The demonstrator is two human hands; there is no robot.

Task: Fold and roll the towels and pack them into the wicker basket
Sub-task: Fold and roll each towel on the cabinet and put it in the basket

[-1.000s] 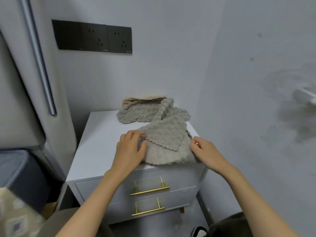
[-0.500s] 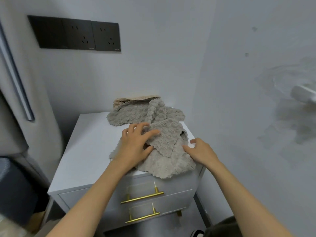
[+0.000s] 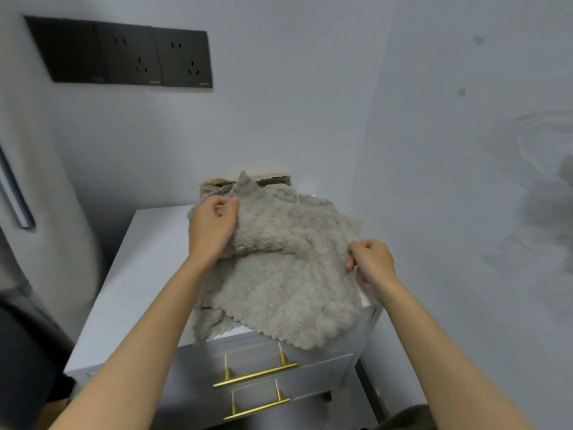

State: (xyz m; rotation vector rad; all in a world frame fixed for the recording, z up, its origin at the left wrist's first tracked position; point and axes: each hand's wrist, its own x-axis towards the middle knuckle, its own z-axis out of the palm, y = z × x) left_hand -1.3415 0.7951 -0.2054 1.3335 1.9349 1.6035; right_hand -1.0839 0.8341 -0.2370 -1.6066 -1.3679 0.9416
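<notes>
1. Head view, hands: the left hand point(image 3: 214, 225) has its fingers curled round the upper corner of a grey towel point(image 3: 279, 274), pinching it above the back half of the white cabinet point(image 3: 130, 274). The right hand point(image 3: 372, 262) pinches the same towel's side edge with thumb and fingertips, near the cabinet's right edge. Both hands are holding cloth; neither is free.

2. Head view, towel: it hangs spread between the two hands over the cabinet's top, bunched in a ridge near the left hand. Its scalloped lower edge droops past the cabinet's front, just above the top drawer handle point(image 3: 254, 373).

3. Head view, other cloth: a second crumpled towel point(image 3: 207, 324) lies under it at the cabinet's front edge. More towels point(image 3: 217, 186) are heaped at the cabinet's back against the wall.

4. Head view, progress: this looks like an early stage. The towel in hand is being opened out or lined up for a first fold. No neat fold or roll shows anywhere on the cabinet.

5. Head view, what is left: folding and rolling this towel, then the others, then packing. No wicker basket is in sight, so I cannot tell whether anything has been packed.
</notes>
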